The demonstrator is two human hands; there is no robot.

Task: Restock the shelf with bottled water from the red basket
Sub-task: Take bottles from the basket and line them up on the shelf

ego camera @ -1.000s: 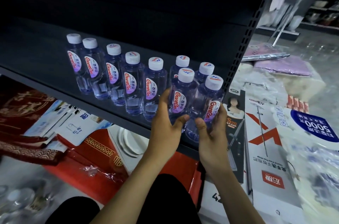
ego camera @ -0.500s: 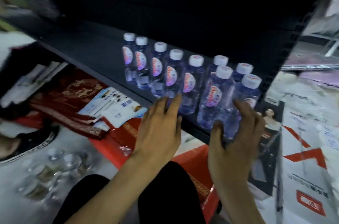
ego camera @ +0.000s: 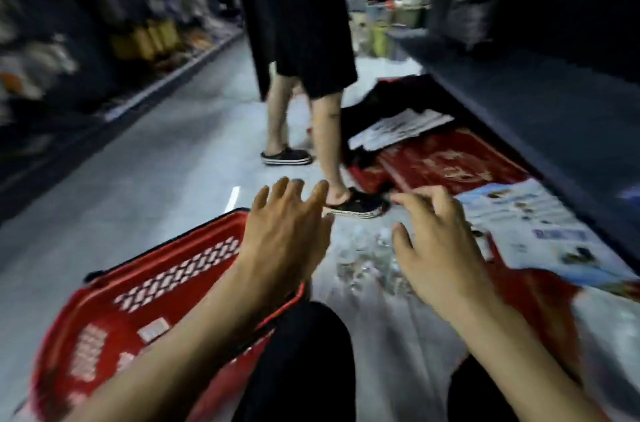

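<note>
Red basket [ego camera: 166,283] near on the left, resting on the floor [ego camera: 156,179], seen blurred; no bottled water plainly visible inside it. Left hand [ego camera: 287,231] above the far edge of the basket, fingers straight and spread, holding nothing. Right hand [ego camera: 440,248] just to the right of it, fingers loosely bent, also holding nothing. Between both hands, on the floor, some clear shiny shapes [ego camera: 367,259], too blurred to say if bottles or not. Dark shelf [ego camera: 536,103] on the right, well apart from the hands.

Probably the reach toward the basket for bottles. To do it well: look into the basket first, take one bottle in each hand around the middle, lift straight up, keep upright. Mind the legs [ego camera: 325,131] of another person standing farther in the aisle, close to the way toward the shelf; carry low and close to the body.
</note>
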